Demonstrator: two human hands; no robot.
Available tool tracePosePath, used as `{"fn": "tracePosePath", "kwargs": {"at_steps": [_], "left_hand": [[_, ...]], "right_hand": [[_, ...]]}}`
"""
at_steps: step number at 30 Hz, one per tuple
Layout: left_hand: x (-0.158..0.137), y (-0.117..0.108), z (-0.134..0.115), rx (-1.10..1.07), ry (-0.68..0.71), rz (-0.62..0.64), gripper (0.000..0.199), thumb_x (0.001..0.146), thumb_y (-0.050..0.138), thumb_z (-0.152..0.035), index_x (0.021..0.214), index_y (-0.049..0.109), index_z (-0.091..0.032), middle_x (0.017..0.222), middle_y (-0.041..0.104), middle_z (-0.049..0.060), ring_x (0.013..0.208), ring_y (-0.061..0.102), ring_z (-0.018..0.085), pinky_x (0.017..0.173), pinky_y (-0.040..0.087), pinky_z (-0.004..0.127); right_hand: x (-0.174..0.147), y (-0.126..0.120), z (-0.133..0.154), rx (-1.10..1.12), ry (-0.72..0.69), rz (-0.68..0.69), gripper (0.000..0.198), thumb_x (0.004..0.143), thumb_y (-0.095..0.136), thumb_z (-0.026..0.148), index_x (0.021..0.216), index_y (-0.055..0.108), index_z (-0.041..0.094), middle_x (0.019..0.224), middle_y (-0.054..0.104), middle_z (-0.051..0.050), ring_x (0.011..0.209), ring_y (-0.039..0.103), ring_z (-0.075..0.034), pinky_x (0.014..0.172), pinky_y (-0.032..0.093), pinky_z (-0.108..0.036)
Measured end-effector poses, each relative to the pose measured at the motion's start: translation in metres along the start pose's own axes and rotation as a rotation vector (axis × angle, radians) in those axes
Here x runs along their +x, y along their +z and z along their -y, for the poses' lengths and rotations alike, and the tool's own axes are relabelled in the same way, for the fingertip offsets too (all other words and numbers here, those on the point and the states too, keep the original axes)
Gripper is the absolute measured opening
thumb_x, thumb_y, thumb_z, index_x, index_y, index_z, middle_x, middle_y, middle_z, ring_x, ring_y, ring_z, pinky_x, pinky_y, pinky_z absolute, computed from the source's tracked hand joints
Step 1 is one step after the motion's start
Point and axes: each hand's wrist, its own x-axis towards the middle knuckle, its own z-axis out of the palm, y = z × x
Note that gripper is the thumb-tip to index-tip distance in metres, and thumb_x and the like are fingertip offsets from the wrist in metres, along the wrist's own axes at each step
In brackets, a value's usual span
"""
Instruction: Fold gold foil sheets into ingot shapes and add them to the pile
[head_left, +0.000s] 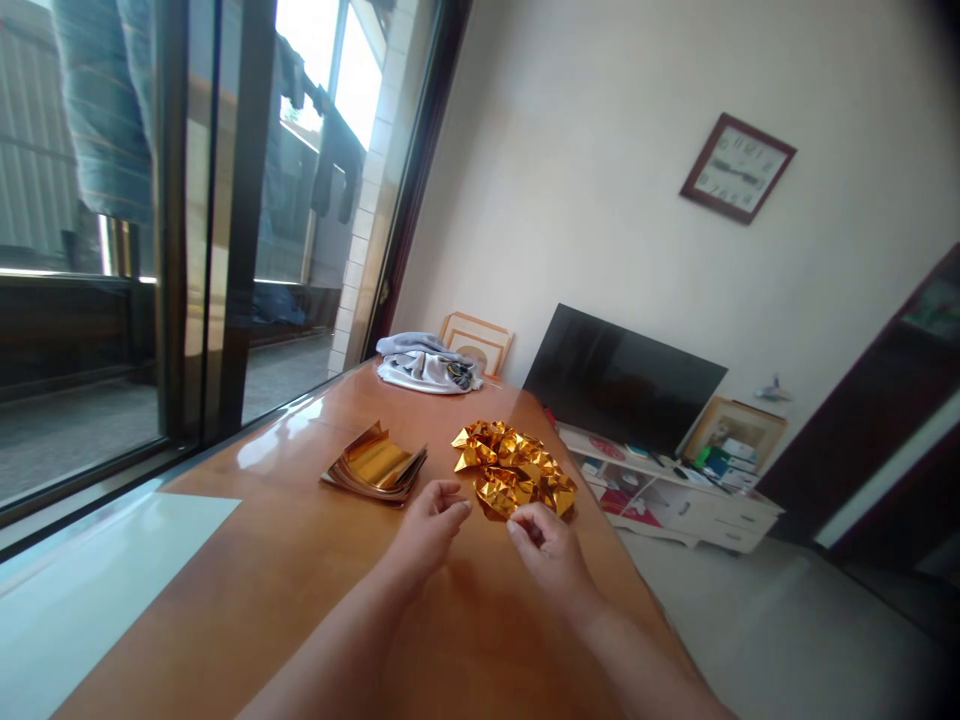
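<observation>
My left hand (436, 518) is over the wooden table, its fingers loosely curled and the thumb a little apart. Nothing shows between them. To its left lies a stack of gold foil paper sheets (379, 462) with edges curling upward. Close to the near side of a pile of folded gold foil paper pieces (517, 465) is my right hand (546, 548). Its thumb and forefinger come together in a pinch; whether anything small is between them I cannot make out. The gold pieces are shiny, pointed and heaped together.
Folded grey-white cloth (427, 365) lies at the table's (450, 640) far end, with picture frames (480, 345) behind. A pale sheet (127, 590) covers the left side by the glass sliding door (217, 250). Beyond the right edge stand a television (622, 375) and a low white cabinet (697, 510).
</observation>
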Motion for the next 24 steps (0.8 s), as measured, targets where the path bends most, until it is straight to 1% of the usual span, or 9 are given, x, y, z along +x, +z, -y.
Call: {"fn": "tracePosePath", "kwargs": {"at_steps": [3,5,7,9,12,18,21,24], "left_hand": [[0.006,-0.007,-0.003,0.043,0.061,-0.165,0.044,0.071,0.073,-0.042,0.105,0.061,-0.017,0.088,0.069,0.005,0.082,0.064,0.020,0.070,0.048,0.029],[0.008,-0.012,-0.006,0.038,0.097,-0.236,0.041,0.071,0.072,-0.042,0.102,0.062,-0.017,0.085,0.068,0.004,0.079,0.064,0.019,0.068,0.047,0.028],[0.010,-0.016,-0.009,0.026,0.126,-0.289,0.038,0.071,0.071,-0.041,0.100,0.063,-0.017,0.085,0.068,0.003,0.079,0.064,0.018,0.067,0.046,0.027],[0.012,-0.019,-0.011,0.014,0.145,-0.325,0.037,0.071,0.070,-0.039,0.100,0.063,-0.017,0.085,0.068,0.003,0.078,0.064,0.018,0.066,0.046,0.027],[0.015,-0.023,-0.011,-0.009,0.164,-0.372,0.036,0.073,0.069,-0.040,0.100,0.064,-0.017,0.085,0.069,0.004,0.077,0.064,0.017,0.065,0.045,0.026],[0.023,-0.033,-0.005,-0.008,0.195,-0.398,0.038,0.072,0.071,-0.043,0.098,0.064,-0.017,0.085,0.070,0.004,0.071,0.062,0.016,0.063,0.044,0.026],[0.024,-0.037,-0.005,0.018,0.212,-0.425,0.037,0.073,0.070,-0.043,0.098,0.064,-0.017,0.083,0.069,0.003,0.071,0.061,0.016,0.062,0.044,0.026],[0.026,-0.040,-0.007,0.040,0.253,-0.466,0.036,0.074,0.069,-0.042,0.098,0.064,-0.016,0.082,0.068,0.003,0.070,0.061,0.016,0.061,0.044,0.026]], "right_hand": [[0.016,0.004,-0.014,-0.040,0.001,-0.080,0.020,0.091,0.059,0.038,0.082,0.067,0.022,0.079,0.064,-0.003,0.071,0.059,-0.018,0.065,0.049,-0.028],[0.028,0.008,-0.026,-0.088,0.027,-0.141,0.023,0.090,0.059,0.041,0.080,0.068,0.022,0.079,0.064,-0.003,0.070,0.059,-0.018,0.064,0.048,-0.028],[0.040,0.014,-0.036,-0.133,0.069,-0.182,0.025,0.089,0.059,0.043,0.078,0.069,0.022,0.074,0.062,-0.002,0.066,0.058,-0.018,0.062,0.046,-0.027],[0.053,0.021,-0.043,-0.146,0.087,-0.204,0.028,0.090,0.056,0.044,0.079,0.069,0.021,0.069,0.061,-0.001,0.063,0.056,-0.018,0.058,0.044,-0.026],[0.074,0.034,-0.045,-0.173,0.111,-0.226,0.030,0.089,0.055,0.045,0.077,0.069,0.021,0.069,0.062,-0.001,0.064,0.056,-0.018,0.058,0.042,-0.026],[0.109,0.054,-0.038,-0.259,0.207,-0.241,0.021,0.086,0.059,0.039,0.079,0.072,0.024,0.076,0.066,-0.002,0.066,0.055,-0.018,0.058,0.034,-0.026],[0.115,0.055,-0.037,-0.284,0.255,-0.227,0.020,0.086,0.059,0.035,0.075,0.072,0.024,0.077,0.068,-0.003,0.066,0.055,-0.018,0.058,0.032,-0.027],[0.111,0.051,-0.037,-0.275,0.280,-0.196,0.017,0.085,0.058,0.033,0.080,0.072,0.024,0.079,0.070,-0.003,0.069,0.058,-0.018,0.060,0.033,-0.027]]}}
